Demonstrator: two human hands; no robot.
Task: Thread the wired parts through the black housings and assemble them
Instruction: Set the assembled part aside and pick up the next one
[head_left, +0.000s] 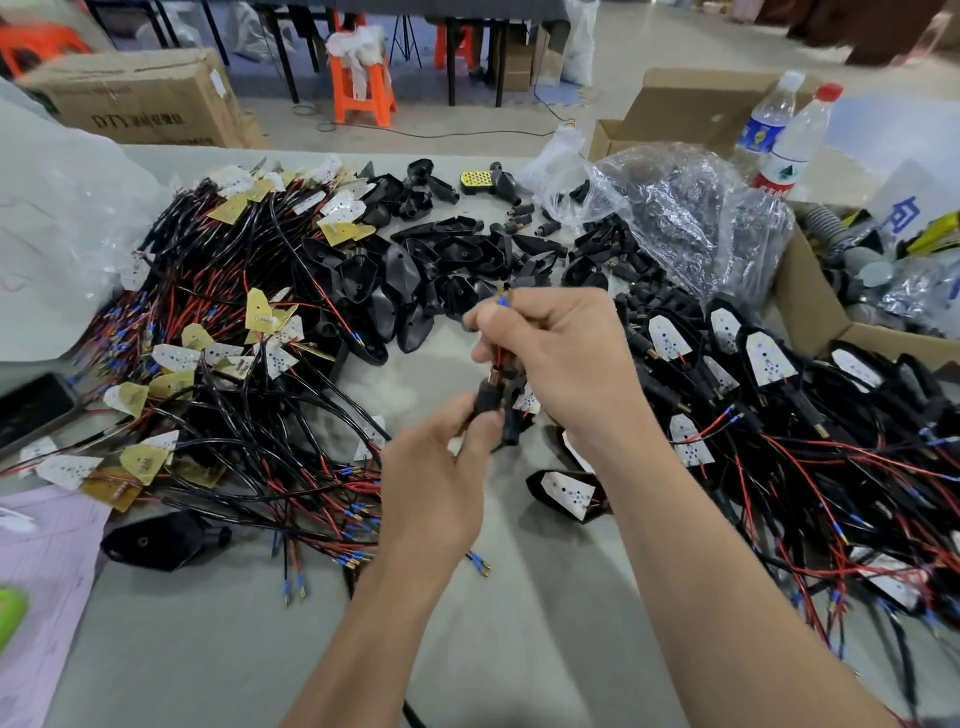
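My left hand (436, 467) pinches a small black tubular housing (488, 400) at the middle of the table. Just above it, my right hand (561, 358) pinches the red and black wires (500, 353) that come up out of that housing, with a blue-tipped terminal (503, 301) showing at the fingertips. A white LED board (527, 402) hangs partly hidden under my right palm. Left of the hands lies a heap of wired LED boards (234, 343). Empty black housings (447, 260) are piled behind. Assembled units (769, 364) lie to the right.
A clear plastic bag (691, 223) with small black parts lies at back right, beside a cardboard box (810, 301) and two water bottles (789, 140). A phone (31, 410) and pink paper (47, 561) lie at left. One black housing (161, 540) lies near left.
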